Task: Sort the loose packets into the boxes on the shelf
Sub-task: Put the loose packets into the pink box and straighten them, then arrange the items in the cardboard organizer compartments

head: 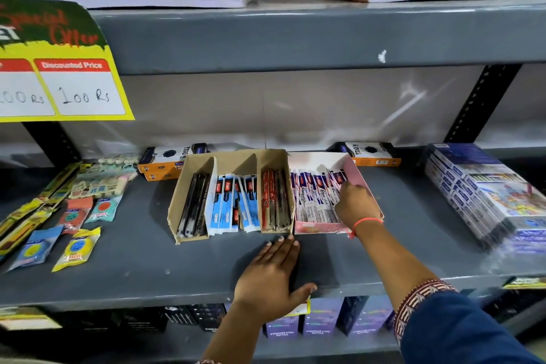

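Observation:
A brown cardboard box with dividers stands mid-shelf, holding black packets, blue and white packets and red packets. Right beside it a pink box holds several white and purple pen packets. My right hand reaches into the pink box, fingers on the packets at its right side; whether it grips one I cannot tell. My left hand lies flat and spread on the grey shelf, fingertips just short of the boxes' front edges, holding nothing.
Loose eraser and sharpener packets and pencil packs lie on the shelf's left. Orange and black boxes stand behind. A stack of blue boxes sits on the right. A yellow price sign hangs upper left.

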Demonstrator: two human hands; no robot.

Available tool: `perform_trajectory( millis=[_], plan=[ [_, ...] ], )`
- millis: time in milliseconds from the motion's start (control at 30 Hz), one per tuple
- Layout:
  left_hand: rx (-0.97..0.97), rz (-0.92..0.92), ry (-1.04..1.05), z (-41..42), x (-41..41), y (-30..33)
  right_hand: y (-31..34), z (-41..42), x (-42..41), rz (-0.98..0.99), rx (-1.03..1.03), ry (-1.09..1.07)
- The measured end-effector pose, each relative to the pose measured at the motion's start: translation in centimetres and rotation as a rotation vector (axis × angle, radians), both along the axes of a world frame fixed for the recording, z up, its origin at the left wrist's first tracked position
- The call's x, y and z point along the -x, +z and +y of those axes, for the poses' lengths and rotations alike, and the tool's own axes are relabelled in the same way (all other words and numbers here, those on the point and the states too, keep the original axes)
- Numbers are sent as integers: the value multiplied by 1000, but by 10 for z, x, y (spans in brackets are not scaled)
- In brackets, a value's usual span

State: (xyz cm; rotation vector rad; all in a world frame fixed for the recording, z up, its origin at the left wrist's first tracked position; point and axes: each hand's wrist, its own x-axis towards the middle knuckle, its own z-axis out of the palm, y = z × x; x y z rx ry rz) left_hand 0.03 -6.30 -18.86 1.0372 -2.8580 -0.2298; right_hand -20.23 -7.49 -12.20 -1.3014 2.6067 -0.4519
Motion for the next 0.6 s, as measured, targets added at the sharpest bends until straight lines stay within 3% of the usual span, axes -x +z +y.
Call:
perform_trajectory(
  millis=[200,600],
  plan=[
    [6,8,-4,-1,0,0,1,-5,-3,-79,-56,26],
    [14,37,-3,-3,-6,-6,14,5,-41,-22,250,41]
  ],
)
